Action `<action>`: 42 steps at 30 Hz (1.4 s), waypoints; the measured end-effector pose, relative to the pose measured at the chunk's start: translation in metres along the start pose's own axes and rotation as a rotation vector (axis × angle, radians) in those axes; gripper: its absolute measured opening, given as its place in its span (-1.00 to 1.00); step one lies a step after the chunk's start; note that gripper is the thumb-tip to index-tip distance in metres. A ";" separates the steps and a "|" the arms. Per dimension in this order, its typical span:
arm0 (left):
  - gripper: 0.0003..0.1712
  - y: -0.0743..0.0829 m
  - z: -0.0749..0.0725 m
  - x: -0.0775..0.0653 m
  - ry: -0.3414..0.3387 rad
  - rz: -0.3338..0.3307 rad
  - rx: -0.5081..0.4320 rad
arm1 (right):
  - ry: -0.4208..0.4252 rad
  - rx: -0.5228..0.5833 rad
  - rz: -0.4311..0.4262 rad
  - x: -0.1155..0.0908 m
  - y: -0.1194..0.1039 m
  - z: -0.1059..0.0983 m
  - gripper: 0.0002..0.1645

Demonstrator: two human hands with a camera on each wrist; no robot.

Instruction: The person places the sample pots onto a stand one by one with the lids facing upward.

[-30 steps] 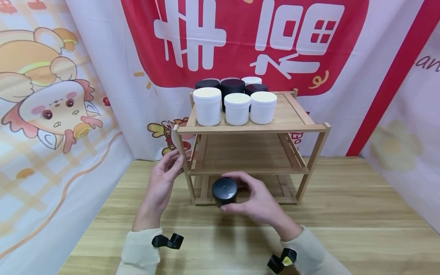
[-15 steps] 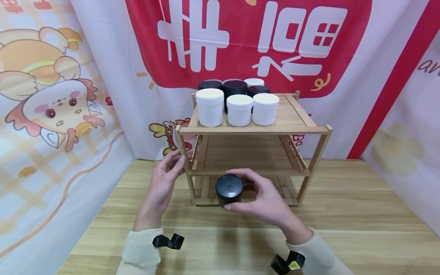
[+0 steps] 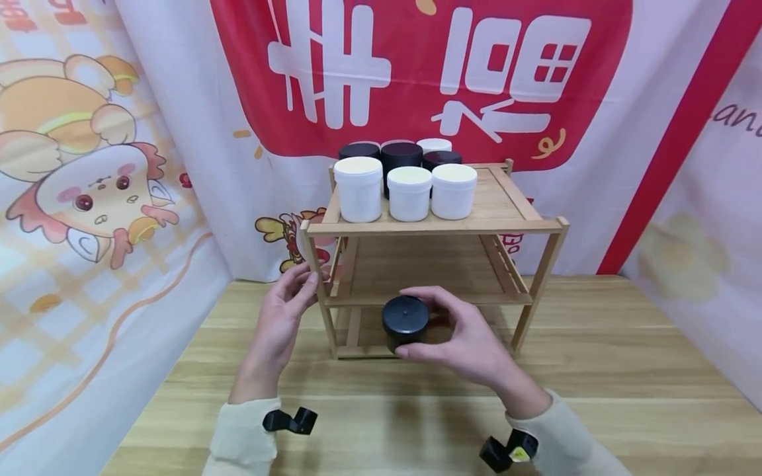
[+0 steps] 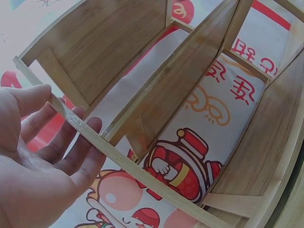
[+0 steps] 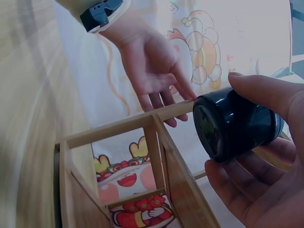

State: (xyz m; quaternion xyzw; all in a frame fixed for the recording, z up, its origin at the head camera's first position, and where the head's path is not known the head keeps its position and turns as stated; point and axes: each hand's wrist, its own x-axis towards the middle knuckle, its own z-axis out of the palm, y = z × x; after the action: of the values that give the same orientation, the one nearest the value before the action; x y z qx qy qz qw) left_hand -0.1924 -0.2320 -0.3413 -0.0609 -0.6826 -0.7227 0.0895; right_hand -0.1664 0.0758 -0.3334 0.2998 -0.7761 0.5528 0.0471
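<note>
In the head view my right hand holds a black lidded jar upright by its sides, in front of the lower half of a wooden three-tier rack. The right wrist view shows the thumb along one side of the black jar and the fingers along the other, with its smooth base towards the rack. My left hand grips the rack's front left post. In the left wrist view the thumb lies on one side of the post and the fingers curl behind it.
Three white jars stand in a front row on the top tier. Behind them are black jars and another white jar. The rack stands on a wood-grain table, with printed cloth hung behind and at the sides.
My right hand has carried the black jar a little to the right and upward in the head view. The left hand stays on the post.
</note>
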 end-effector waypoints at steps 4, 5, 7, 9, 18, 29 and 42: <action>-0.55 -0.002 -0.002 0.000 0.003 0.011 0.000 | 0.012 -0.054 -0.012 0.004 -0.004 -0.009 -0.12; -0.55 -0.002 -0.002 0.000 0.001 0.013 0.000 | 0.014 -0.067 -0.014 0.004 -0.005 -0.012 -0.13; -0.55 -0.002 -0.003 0.000 0.000 0.017 0.001 | 0.017 -0.089 -0.023 0.006 -0.009 -0.017 -0.13; -0.54 -0.002 -0.003 0.000 -0.001 0.019 0.001 | 0.020 -0.106 -0.029 0.007 -0.012 -0.024 -0.14; -0.53 -0.004 -0.002 0.000 -0.008 0.019 -0.003 | 0.053 -0.152 0.002 0.009 -0.032 -0.050 -0.14; -0.50 -0.003 -0.001 -0.001 -0.003 0.000 0.010 | 0.076 -0.174 0.002 0.013 -0.053 -0.069 -0.12; -0.50 -0.003 -0.002 0.000 -0.001 -0.003 0.008 | 0.094 -0.216 0.022 0.019 -0.082 -0.099 -0.09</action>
State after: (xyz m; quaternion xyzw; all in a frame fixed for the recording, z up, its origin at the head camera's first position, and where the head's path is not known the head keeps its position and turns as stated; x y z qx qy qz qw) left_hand -0.1929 -0.2338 -0.3441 -0.0600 -0.6856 -0.7201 0.0885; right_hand -0.1650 0.1384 -0.2199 0.2582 -0.8313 0.4799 0.1096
